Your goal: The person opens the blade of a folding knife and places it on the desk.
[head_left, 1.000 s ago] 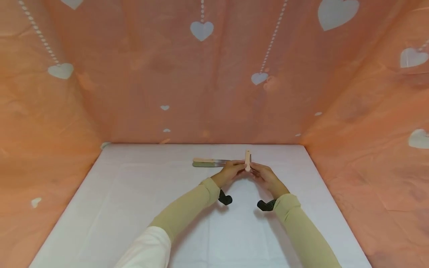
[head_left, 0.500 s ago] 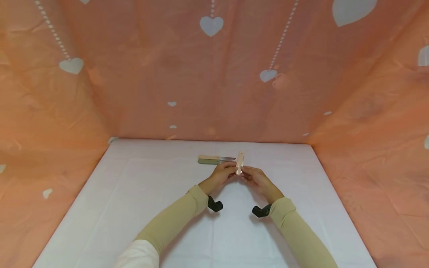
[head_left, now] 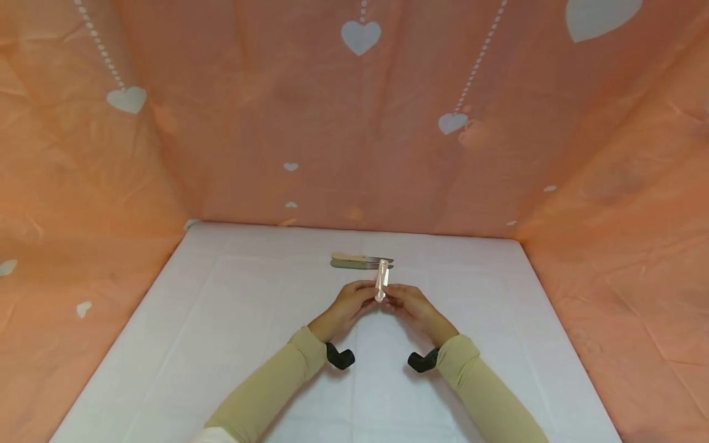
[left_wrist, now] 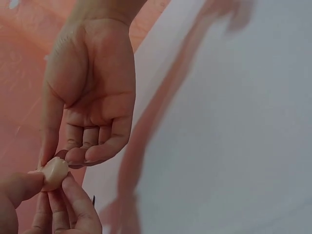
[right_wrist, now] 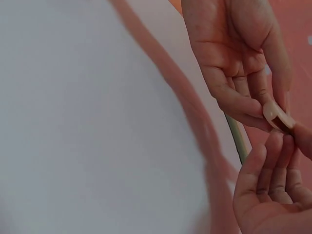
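Both hands hold one folding knife (head_left: 381, 284) with a pale pink handle, raised over the table with its far end up. My left hand (head_left: 349, 303) pinches the handle's near end from the left, thumb and fingers on it. From the other side, my right hand (head_left: 414, 303) pinches the same end. A bright strip, perhaps the blade's edge, shows along the handle's right side. In the left wrist view only the rounded handle end (left_wrist: 55, 174) shows; in the right wrist view a dark slot runs along the handle (right_wrist: 278, 117).
Beyond the hands, two knives lie side by side, handles left and blades right: one cream-handled (head_left: 348, 256), one green-handled (head_left: 348, 264). They rest on a white-covered table (head_left: 249, 344). An orange curtain with white hearts (head_left: 354, 135) encloses the back and sides.
Both hands and the held knife have drawn left and toward the body, away from the two lying knives, whose blades now show more. The head view has shifted slightly. Both hands keep their hold.
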Motion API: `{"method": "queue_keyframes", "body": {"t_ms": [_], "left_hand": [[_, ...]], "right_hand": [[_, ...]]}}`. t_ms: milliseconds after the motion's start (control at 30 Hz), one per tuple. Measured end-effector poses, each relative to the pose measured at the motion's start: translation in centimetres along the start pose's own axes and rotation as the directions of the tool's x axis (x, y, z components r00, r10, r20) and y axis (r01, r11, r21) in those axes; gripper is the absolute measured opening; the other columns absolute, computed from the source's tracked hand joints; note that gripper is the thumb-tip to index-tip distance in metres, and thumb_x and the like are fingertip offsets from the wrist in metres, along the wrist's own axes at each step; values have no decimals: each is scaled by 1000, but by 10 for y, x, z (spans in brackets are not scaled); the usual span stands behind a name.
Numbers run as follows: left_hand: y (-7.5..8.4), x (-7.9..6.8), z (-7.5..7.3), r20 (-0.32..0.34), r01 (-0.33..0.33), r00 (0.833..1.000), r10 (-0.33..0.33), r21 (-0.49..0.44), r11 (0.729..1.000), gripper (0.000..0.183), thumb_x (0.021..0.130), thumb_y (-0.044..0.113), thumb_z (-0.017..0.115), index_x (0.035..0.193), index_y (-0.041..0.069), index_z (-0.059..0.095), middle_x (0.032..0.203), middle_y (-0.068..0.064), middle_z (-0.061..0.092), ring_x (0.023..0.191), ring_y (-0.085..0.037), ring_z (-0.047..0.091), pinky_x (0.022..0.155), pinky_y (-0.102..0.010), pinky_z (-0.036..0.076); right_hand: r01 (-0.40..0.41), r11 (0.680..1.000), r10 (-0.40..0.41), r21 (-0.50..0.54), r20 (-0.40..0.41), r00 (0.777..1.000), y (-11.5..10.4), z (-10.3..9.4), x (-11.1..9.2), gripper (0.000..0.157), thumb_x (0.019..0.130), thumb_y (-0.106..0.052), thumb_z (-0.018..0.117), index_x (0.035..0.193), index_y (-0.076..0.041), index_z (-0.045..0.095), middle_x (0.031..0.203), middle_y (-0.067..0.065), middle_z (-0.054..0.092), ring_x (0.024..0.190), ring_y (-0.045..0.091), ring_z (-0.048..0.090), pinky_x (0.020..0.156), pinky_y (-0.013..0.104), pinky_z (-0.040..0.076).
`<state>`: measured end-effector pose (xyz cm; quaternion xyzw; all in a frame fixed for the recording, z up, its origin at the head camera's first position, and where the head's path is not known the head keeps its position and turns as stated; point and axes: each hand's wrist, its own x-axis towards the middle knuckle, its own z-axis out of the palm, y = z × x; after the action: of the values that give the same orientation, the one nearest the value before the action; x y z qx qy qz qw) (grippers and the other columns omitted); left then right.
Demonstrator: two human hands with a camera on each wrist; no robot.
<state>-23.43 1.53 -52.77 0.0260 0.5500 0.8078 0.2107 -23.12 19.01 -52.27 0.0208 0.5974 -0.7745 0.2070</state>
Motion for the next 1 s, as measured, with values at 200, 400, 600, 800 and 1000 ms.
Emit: {"method": "queue_keyframes", "body": {"t_ms": [200, 400, 600, 800, 1000], "left_hand": [[0, -19, -8, -15, 3, 1000, -3, -4, 1000, 37, 92, 5, 56, 124, -11, 46, 113, -21, 58, 97, -22, 61, 92, -36, 47], [-3, -33, -19, -14, 30, 999, -30, -23, 999, 38, 93, 8, 56, 125, -9, 45, 114, -18, 57, 98, -20, 59, 91, -33, 47], [-6, -38, -23, -8, 39, 999, -40, -40, 998, 41, 92, 6, 56, 128, -9, 41, 116, -19, 54, 97, -19, 58, 89, -32, 48], [-6, -39, -23, -34, 45, 998, -47, -35, 998, 43, 92, 6, 58, 128, -8, 41, 116, -19, 55, 94, -17, 58, 87, -30, 49], [-6, -39, -26, -44, 48, 998, -49, -26, 999, 42, 92, 8, 58, 128, -7, 42, 118, -18, 55, 96, -18, 58, 87, -30, 49]], "right_hand": [[-2, 1000, 2, -2, 25, 1000, 10, 13, -2, 18, 94, -8, 54, 105, 6, 56, 85, 3, 64, 80, 12, 60, 81, 29, 51], [-32, 999, 32, 13, 27, 999, 20, 23, -1, 22, 93, -8, 56, 107, 9, 55, 85, 3, 64, 78, 11, 59, 78, 26, 51], [-44, 998, 44, 33, 15, 999, 23, 31, -2, 20, 92, -4, 55, 106, 11, 55, 83, 4, 63, 77, 11, 59, 78, 26, 51], [-32, 998, 30, 50, 31, 999, 24, 34, -3, 21, 93, -3, 53, 107, 12, 55, 84, 5, 64, 77, 11, 60, 78, 26, 52], [-14, 1000, 13, 25, 36, 999, 23, 33, -3, 25, 93, -5, 54, 108, 14, 54, 85, 5, 63, 78, 12, 59, 78, 27, 51]]}}
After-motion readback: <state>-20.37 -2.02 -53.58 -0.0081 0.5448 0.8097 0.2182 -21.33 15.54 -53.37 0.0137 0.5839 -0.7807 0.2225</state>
